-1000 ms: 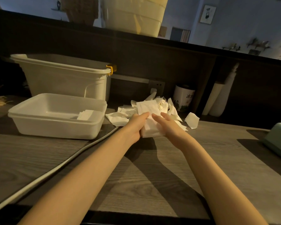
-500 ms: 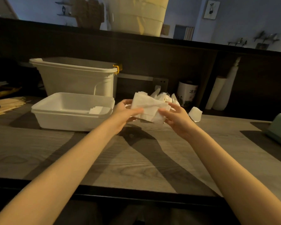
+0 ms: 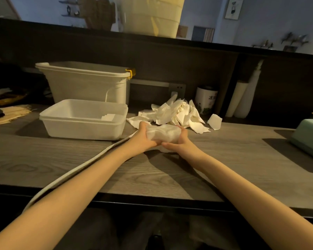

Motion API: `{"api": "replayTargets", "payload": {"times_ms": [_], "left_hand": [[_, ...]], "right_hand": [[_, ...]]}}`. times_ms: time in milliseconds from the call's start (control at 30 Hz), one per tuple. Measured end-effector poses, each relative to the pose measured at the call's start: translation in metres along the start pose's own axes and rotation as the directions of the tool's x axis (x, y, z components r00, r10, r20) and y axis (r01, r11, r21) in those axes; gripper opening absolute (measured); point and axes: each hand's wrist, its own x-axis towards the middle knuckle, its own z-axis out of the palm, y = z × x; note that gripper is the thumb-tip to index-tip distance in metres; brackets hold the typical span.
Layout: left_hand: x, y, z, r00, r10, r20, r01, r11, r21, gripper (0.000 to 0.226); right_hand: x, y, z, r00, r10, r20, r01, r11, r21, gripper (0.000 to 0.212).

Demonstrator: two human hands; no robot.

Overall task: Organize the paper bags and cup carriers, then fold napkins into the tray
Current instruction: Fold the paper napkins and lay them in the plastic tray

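Grey wood-grain counter (image 3: 79, 159) under dim warm light, dark back panel behind. Left hand (image 3: 143, 139) and right hand (image 3: 181, 143) both grasp one white napkin (image 3: 163, 133), fingers curled round its two ends; the napkin sits bunched between them, low over the counter, just in front of the loose napkin pile (image 3: 177, 114). Whether the napkin touches the counter cannot be told. White shallow tray (image 3: 83, 127) stands left of the hands, near but apart; one folded napkin (image 3: 108, 117) lies inside at its right end. Taller white bin (image 3: 83, 82) with a yellow clip stands behind the tray. Pale cable (image 3: 76, 170) runs across the counter under the left forearm. White printed cup (image 3: 206, 99) stands behind the pile. Mint-green box (image 3: 309, 138) at far right edge, partly cut off.
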Motion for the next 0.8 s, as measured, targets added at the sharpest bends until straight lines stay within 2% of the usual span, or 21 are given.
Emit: {"api": "replayTargets", "payload": {"times_ms": [67,167,267,400,500,567,633,667,733,800], "left_hand": [[0.005,0.007,0.004,0.994,0.010,-0.109,-0.017,0.998,-0.065,0.064],[0.007,0.006,-0.001,0.975,0.075,-0.210,-0.076,0.997,0.003,0.066],[0.004,-0.006,-0.006,0.982,0.066,-0.175,-0.061,0.997,0.038,0.061],[0.005,-0.013,-0.009,0.986,0.098,-0.136,-0.087,0.993,0.082,0.055],[0.004,-0.008,-0.011,0.992,0.067,-0.110,-0.062,0.997,0.053,0.044],[0.002,-0.004,-0.013,0.997,-0.073,-0.031,0.069,0.992,-0.109,0.040],[-0.001,0.003,-0.013,0.975,-0.186,0.125,0.216,0.932,-0.292,0.041],[-0.002,0.007,-0.013,0.954,-0.209,0.213,0.272,0.903,-0.333,0.042],[-0.004,0.016,-0.011,0.905,-0.214,0.367,0.337,0.888,-0.314,0.038],[-0.006,0.024,-0.006,0.872,-0.209,0.443,0.366,0.880,-0.304,0.035]], "right_hand": [[0.004,-0.001,0.001,0.998,-0.060,-0.025,0.061,0.998,0.009,0.094],[0.005,-0.006,-0.001,0.985,-0.137,-0.102,0.134,0.990,-0.037,0.085],[0.005,0.000,-0.004,0.990,-0.114,-0.085,0.102,0.985,-0.140,0.086],[0.008,0.005,-0.007,0.993,-0.053,-0.106,0.034,0.986,-0.166,0.080],[0.011,0.000,-0.009,0.975,-0.042,-0.219,0.034,0.999,-0.040,0.071],[0.014,-0.001,-0.011,0.954,-0.016,-0.299,0.055,0.991,0.124,0.071],[0.016,-0.005,-0.011,0.932,-0.001,-0.362,0.078,0.977,0.200,0.069],[0.017,-0.006,-0.011,0.928,0.007,-0.372,0.086,0.969,0.233,0.067],[0.018,-0.011,-0.009,0.929,0.020,-0.370,0.094,0.953,0.287,0.063],[0.018,-0.017,-0.006,0.926,0.010,-0.376,0.101,0.957,0.273,0.060]]}}
